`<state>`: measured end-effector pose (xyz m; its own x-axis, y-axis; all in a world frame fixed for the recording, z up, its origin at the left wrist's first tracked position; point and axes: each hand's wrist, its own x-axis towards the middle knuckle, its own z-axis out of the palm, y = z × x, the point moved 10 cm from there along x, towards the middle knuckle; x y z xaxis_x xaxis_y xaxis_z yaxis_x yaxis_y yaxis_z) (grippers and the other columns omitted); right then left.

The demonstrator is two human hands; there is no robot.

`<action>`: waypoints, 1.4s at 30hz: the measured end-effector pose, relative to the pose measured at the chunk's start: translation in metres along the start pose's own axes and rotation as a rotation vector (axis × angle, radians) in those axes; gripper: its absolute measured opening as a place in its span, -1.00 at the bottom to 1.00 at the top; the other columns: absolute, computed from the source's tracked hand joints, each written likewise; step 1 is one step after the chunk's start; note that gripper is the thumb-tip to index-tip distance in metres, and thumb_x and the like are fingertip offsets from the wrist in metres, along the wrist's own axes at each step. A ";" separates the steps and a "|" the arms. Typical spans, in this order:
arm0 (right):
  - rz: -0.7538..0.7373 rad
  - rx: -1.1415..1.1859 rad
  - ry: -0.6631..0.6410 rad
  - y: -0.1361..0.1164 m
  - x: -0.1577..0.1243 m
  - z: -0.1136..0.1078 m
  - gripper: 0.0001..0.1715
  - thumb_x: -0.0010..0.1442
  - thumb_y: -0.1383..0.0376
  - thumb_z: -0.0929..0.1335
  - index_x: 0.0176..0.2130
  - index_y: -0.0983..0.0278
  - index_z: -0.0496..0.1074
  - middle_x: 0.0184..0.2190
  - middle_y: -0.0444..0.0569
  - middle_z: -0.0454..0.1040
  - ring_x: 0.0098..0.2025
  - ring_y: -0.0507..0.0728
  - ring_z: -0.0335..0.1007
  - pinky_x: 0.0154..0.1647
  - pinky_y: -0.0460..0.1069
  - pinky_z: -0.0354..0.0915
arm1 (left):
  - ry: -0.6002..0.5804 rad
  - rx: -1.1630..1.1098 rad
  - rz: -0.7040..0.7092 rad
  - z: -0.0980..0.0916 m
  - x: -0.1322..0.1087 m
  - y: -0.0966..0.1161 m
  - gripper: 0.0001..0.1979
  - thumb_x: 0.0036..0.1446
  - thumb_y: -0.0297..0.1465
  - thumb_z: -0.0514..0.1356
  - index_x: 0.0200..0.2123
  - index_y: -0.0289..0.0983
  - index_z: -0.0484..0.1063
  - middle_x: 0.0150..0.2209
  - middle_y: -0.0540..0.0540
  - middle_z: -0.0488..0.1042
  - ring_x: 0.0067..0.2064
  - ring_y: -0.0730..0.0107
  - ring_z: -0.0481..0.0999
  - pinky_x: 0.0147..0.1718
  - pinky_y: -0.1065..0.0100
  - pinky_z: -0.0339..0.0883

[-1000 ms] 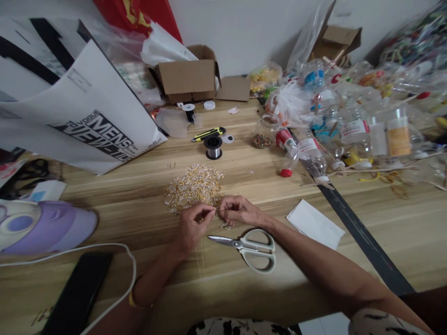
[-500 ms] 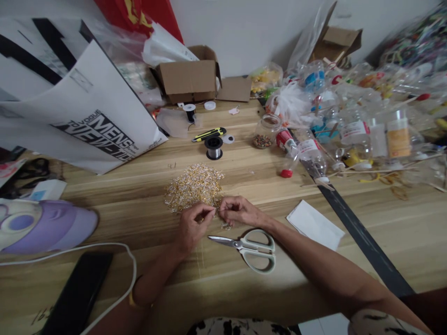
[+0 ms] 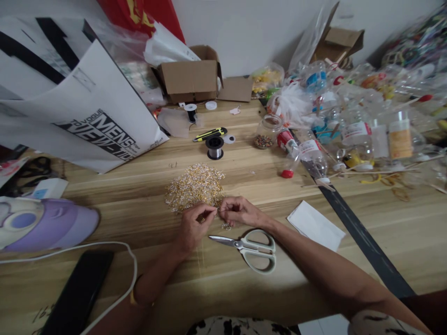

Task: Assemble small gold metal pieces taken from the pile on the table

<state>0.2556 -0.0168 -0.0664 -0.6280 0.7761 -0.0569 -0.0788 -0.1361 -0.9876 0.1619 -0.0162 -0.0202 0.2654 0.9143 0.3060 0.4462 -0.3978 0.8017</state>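
My left hand (image 3: 196,224) is closed in a pinch at the near edge of a heap of small gold and silver pieces (image 3: 195,187), like tiny pins or hooks. Thin pale thread (image 3: 199,260) trails from under it over the table. Fingertip to fingertip with it, my right hand (image 3: 239,211) pinches too; whatever lies between its fingers is too small to make out. A few silvery pieces (image 3: 226,226) lie just below the right hand. Scissors (image 3: 244,244) with pale handles rest nearer to me, blades slightly apart and pointing left.
Beyond the heap are a wire spool (image 3: 214,148), a yellow-black cutter knife (image 3: 209,134) and a jar of beads (image 3: 267,135). Plastic bottles (image 3: 356,135) crowd the right. A paper bag (image 3: 115,102), a purple object (image 3: 66,223) and a phone (image 3: 80,293) stand or lie left.
The whole view has shifted very slightly. Both hands keep their pinch in nearly the same place beside the heap.
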 end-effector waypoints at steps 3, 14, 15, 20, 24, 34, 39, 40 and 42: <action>-0.003 -0.001 -0.003 -0.002 0.000 0.001 -0.84 0.14 0.29 0.31 -0.41 0.36 0.30 -0.61 -0.20 0.28 -0.60 -0.09 0.23 -0.59 -0.19 0.22 | 0.004 0.028 0.041 0.000 0.000 0.004 -0.90 0.03 -0.49 0.16 -0.50 -0.29 0.44 -0.50 -0.03 0.49 -0.44 0.45 0.44 -0.42 0.45 0.28; 0.056 -0.010 0.039 0.006 0.000 -0.003 -0.75 0.12 0.20 0.35 -0.40 0.35 0.31 -0.59 -0.19 0.31 -0.59 -0.08 0.25 -0.59 -0.19 0.25 | -0.022 0.062 0.113 0.003 -0.001 0.010 -0.91 0.04 -0.51 0.16 -0.47 -0.31 0.45 -0.49 -0.06 0.48 -0.45 0.46 0.44 -0.44 0.46 0.29; 0.064 -0.005 0.045 0.006 0.001 -0.003 -0.74 0.12 0.19 0.35 -0.40 0.35 0.31 -0.59 -0.19 0.31 -0.59 -0.08 0.26 -0.59 -0.19 0.25 | -0.024 0.068 0.112 0.003 -0.001 0.011 -0.91 0.05 -0.51 0.16 -0.47 -0.31 0.45 -0.49 -0.06 0.49 -0.45 0.45 0.44 -0.44 0.46 0.29; 0.075 0.029 0.067 0.006 0.002 -0.004 -0.69 0.10 0.14 0.37 -0.39 0.35 0.31 -0.60 -0.17 0.35 -0.59 -0.07 0.29 -0.60 -0.18 0.28 | -0.047 0.096 0.113 0.005 -0.002 0.012 -0.91 0.07 -0.51 0.15 -0.42 -0.31 0.46 -0.45 -0.08 0.50 -0.41 0.43 0.46 -0.39 0.44 0.31; 0.070 0.046 0.081 0.006 0.002 -0.005 -0.66 0.07 0.11 0.38 -0.40 0.35 0.31 -0.60 -0.17 0.37 -0.59 -0.07 0.30 -0.61 -0.18 0.28 | -0.073 0.116 0.099 0.007 -0.002 0.012 -0.89 0.08 -0.52 0.13 -0.40 -0.31 0.45 -0.44 -0.09 0.50 -0.38 0.42 0.46 -0.36 0.43 0.31; 0.058 0.104 0.108 0.006 0.003 -0.007 -0.64 0.04 0.13 0.42 -0.36 0.32 0.25 -0.63 -0.21 0.37 -0.62 -0.07 0.30 -0.64 -0.19 0.29 | -0.141 0.092 0.076 0.011 -0.003 0.013 -0.88 0.10 -0.49 0.11 -0.40 -0.34 0.45 -0.46 -0.10 0.47 -0.40 0.41 0.42 -0.37 0.43 0.25; 0.044 0.098 0.099 0.005 0.002 -0.006 -0.63 0.05 0.14 0.41 -0.30 0.30 0.23 -0.64 -0.24 0.36 -0.63 -0.07 0.30 -0.64 -0.19 0.29 | -0.189 -0.066 -0.084 0.015 -0.002 -0.004 -0.85 0.10 -0.40 0.13 -0.44 -0.33 0.45 -0.50 -0.05 0.46 -0.45 0.44 0.39 -0.44 0.45 0.23; 0.038 0.100 0.095 0.005 0.003 -0.006 -0.63 0.05 0.14 0.41 -0.29 0.30 0.22 -0.63 -0.24 0.36 -0.63 -0.07 0.30 -0.64 -0.20 0.29 | -0.198 -0.108 -0.117 0.017 -0.002 -0.008 -0.84 0.09 -0.38 0.14 -0.46 -0.33 0.45 -0.52 -0.04 0.45 -0.47 0.45 0.38 -0.45 0.46 0.22; 0.032 0.105 0.086 0.005 0.003 -0.005 -0.63 0.05 0.14 0.41 -0.29 0.30 0.22 -0.63 -0.23 0.37 -0.62 -0.07 0.31 -0.64 -0.20 0.29 | -0.216 -0.184 -0.172 0.019 -0.003 -0.014 -0.81 0.08 -0.35 0.15 -0.50 -0.33 0.43 -0.55 -0.02 0.42 -0.48 0.46 0.37 -0.47 0.47 0.21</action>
<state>0.2575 -0.0120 -0.0724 -0.5628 0.8199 -0.1046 -0.1432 -0.2214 -0.9646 0.1713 -0.0142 -0.0424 0.3840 0.9215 0.0578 0.3431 -0.2006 0.9176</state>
